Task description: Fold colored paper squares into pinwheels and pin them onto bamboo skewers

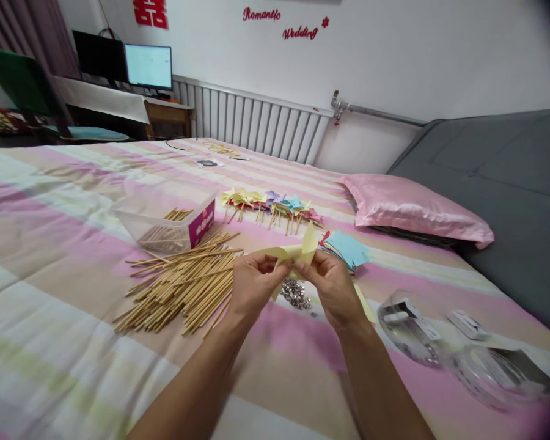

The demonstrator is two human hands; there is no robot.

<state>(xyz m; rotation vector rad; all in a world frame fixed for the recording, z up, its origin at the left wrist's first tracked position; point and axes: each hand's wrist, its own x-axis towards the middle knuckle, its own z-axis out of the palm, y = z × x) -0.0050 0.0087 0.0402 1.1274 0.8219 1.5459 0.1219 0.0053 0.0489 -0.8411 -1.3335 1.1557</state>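
Note:
Both of my hands hold a pale yellow paper pinwheel piece [297, 252] above the striped bedsheet. My left hand [252, 284] pinches its left side and my right hand [332, 284] pinches its right side, with folded flaps sticking up between them. Just behind my hands lies a small heap of shiny metal pins [296, 293]. A big pile of wooden sticks [183, 284] lies to the left of my left hand. A stack of cut coloured paper, blue on top [348, 247], lies beyond my right hand.
A clear plastic box [165, 217] holding more sticks stands behind the pile. A row of finished pinwheels [270, 205] lies farther back. A pink pillow [412, 211] is at the right, clear plastic packaging [421, 333] at the near right. A desk with monitors [149, 67] is beyond the bed.

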